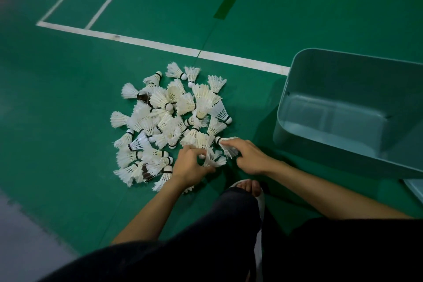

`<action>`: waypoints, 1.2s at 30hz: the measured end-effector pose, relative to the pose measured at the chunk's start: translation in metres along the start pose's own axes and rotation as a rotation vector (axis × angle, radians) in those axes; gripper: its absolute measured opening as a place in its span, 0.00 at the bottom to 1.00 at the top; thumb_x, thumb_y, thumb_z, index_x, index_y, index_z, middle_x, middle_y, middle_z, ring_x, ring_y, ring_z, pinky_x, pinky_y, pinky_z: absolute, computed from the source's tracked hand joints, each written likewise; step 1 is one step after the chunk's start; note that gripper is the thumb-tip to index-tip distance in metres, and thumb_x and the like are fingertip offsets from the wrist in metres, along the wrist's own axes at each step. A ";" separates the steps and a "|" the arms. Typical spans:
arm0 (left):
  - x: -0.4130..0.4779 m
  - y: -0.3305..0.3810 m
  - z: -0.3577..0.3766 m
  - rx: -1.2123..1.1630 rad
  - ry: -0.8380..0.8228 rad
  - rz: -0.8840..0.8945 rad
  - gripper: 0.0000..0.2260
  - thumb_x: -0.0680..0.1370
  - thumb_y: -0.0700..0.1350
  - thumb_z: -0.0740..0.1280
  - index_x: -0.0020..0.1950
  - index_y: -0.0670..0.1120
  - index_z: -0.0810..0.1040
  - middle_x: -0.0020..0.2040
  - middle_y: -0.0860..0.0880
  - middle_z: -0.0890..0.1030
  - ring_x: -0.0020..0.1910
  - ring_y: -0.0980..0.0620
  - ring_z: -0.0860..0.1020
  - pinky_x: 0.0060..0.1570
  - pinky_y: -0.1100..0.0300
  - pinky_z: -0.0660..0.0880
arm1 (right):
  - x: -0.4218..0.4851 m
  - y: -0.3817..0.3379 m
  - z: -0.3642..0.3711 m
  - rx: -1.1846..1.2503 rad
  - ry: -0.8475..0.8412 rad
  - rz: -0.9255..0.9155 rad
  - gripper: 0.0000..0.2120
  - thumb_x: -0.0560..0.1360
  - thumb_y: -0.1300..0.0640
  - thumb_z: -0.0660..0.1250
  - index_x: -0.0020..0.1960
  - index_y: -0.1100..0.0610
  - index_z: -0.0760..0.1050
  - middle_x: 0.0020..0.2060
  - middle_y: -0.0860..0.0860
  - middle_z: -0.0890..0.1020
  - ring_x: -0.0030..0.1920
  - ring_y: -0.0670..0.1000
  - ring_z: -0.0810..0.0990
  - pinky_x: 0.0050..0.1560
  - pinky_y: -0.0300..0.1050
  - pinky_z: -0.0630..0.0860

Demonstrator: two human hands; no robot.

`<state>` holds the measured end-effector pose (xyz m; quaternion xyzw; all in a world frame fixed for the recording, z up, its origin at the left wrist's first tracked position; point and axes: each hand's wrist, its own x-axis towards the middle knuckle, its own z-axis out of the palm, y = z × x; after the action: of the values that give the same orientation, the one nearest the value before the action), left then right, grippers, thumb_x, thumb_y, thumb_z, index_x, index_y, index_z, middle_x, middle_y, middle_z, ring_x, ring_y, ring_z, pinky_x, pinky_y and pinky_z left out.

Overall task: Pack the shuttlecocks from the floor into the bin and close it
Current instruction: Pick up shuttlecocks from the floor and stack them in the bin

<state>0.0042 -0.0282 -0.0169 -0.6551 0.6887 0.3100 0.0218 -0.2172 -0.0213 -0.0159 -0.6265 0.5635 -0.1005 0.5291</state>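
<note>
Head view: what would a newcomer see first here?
A white pile of shuttlecocks on the green floor catches the eye first. At its near edge, the left hand grips a shuttlecock and the right hand touches another. An empty pale bin stands open at the right.

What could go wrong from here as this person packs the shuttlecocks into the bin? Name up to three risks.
Feathers may bend or snap: the left grip curls round a shuttlecock at its feathers. Strays may be trodden on: the foot sits close to the near edge of the shuttlecock pile. The bin stands apart to the right, so a loose handful could spill on the way.
</note>
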 end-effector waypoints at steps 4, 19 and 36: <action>0.014 0.011 0.009 -0.093 0.009 -0.014 0.14 0.64 0.57 0.81 0.45 0.54 0.86 0.52 0.47 0.81 0.45 0.57 0.77 0.40 0.71 0.69 | 0.004 -0.012 -0.003 -0.009 0.059 0.008 0.30 0.74 0.73 0.57 0.74 0.60 0.74 0.72 0.59 0.75 0.73 0.58 0.72 0.71 0.50 0.69; -0.027 0.066 -0.055 -0.461 0.295 0.200 0.12 0.67 0.58 0.75 0.42 0.51 0.86 0.50 0.44 0.80 0.49 0.66 0.72 0.48 0.72 0.67 | -0.033 -0.093 -0.063 -0.514 0.703 -0.734 0.07 0.74 0.62 0.69 0.37 0.60 0.80 0.32 0.53 0.80 0.39 0.52 0.72 0.36 0.51 0.75; 0.023 0.283 -0.055 -0.498 0.145 0.660 0.10 0.67 0.56 0.76 0.46 0.56 0.85 0.55 0.48 0.75 0.56 0.58 0.75 0.58 0.65 0.72 | -0.090 0.094 -0.224 0.652 0.749 0.609 0.08 0.67 0.75 0.76 0.41 0.67 0.79 0.36 0.63 0.79 0.28 0.54 0.75 0.32 0.47 0.76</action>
<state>-0.2379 -0.0878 0.1306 -0.4047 0.7654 0.4104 -0.2862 -0.4664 -0.0530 0.0470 -0.1626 0.8069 -0.3267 0.4645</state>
